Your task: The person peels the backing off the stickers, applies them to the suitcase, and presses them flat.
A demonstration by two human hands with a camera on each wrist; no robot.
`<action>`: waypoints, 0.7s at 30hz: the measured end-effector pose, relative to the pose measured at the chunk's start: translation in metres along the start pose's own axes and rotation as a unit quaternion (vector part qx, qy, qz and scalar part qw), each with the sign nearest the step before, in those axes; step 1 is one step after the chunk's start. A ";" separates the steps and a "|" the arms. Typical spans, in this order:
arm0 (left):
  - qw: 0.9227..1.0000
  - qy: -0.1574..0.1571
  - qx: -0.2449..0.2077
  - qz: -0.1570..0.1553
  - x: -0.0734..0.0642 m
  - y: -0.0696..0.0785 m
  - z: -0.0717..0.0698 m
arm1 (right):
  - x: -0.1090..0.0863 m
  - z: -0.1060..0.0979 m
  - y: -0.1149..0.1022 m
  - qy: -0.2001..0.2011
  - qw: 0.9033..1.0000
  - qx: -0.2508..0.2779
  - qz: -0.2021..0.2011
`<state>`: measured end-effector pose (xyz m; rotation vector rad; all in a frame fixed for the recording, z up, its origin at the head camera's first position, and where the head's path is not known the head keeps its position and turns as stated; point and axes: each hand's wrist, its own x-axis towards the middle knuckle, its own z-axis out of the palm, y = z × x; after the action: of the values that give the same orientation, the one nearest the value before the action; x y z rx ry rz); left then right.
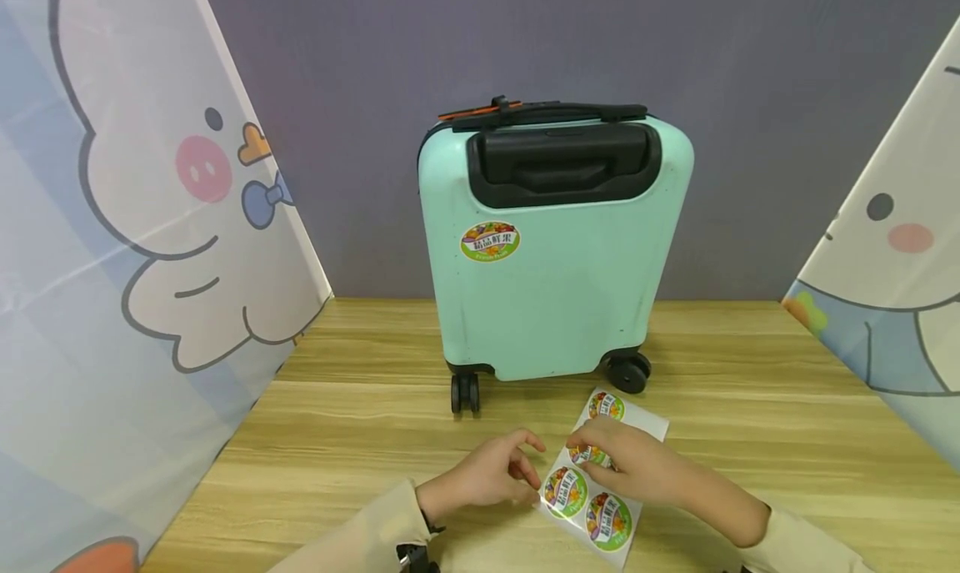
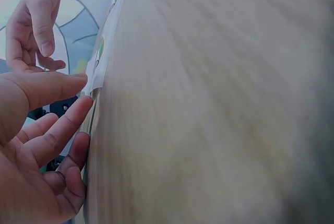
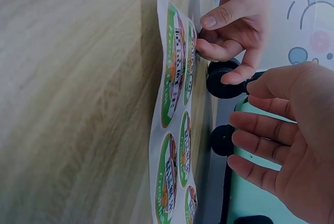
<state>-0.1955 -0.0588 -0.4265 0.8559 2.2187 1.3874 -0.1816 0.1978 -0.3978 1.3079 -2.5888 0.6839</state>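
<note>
A white sheet of round fruit stickers (image 1: 651, 423) lies on the wooden table. My left hand (image 1: 495, 471) is at the sheet's left edge, its fingers loosely bent and the thumb apart from them. In the left wrist view its fingertips come close to the sheet's corner; whether they touch it I cannot tell. My right hand (image 1: 637, 466) hovers over the sheet with relaxed fingers and partly hides the stickers; in the right wrist view, nothing lies between its fingers (image 3: 261, 127). Behind both hands stands a mint-green suitcase (image 1: 555, 298), with one oval fruit sticker (image 1: 490, 241) on its upper left.
The suitcase stands upright on black wheels (image 1: 627, 371), with a black handle (image 1: 566, 160) near its top. A grey wall (image 1: 360, 139) rises behind it. Cartoon-printed panels (image 1: 97, 306) flank the wooden table (image 1: 337, 423) on both sides.
</note>
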 end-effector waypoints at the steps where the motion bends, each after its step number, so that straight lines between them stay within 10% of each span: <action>1: 1.000 0.000 0.001 0.001 0.000 0.000 0.000 | 0.000 0.000 0.000 0.000 1.000 -0.004 -0.005; 10: 0.995 0.013 0.096 -0.023 0.001 0.008 0.006 | -0.001 0.004 -0.002 0.010 0.993 -0.094 -0.074; 21: 0.944 0.014 0.329 -0.030 0.005 0.022 0.019 | -0.004 0.003 -0.005 0.018 0.987 -0.129 -0.094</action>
<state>-0.1812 -0.0360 -0.4148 0.9550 2.7454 0.6102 -0.1754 0.1967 -0.4001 1.4139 -2.3877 0.3232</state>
